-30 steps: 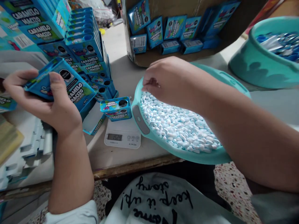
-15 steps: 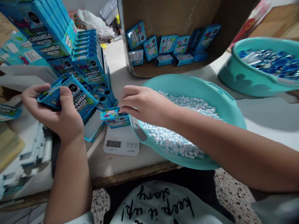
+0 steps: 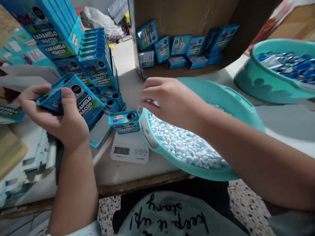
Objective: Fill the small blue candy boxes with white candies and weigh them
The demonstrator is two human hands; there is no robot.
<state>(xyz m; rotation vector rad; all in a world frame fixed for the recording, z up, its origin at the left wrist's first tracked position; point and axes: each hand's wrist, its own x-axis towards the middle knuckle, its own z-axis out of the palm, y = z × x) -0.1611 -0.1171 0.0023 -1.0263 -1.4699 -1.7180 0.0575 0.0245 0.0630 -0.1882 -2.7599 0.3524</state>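
A tin (image 3: 124,123) stands on the scale (image 3: 130,151), left of the basin (image 3: 206,175).

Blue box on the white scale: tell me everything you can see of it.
The blue box looks glossy and mostly blue with green patches; "CARAMELO MACIZO" is printed on its top and side. Whether it is card or tin, I can't tell. A round opening sits at the right end of its top, uncovered; the contents are too dark to identify. It stands level on the white scale, opening up, beside the teal basin. The right hand is near but apart.
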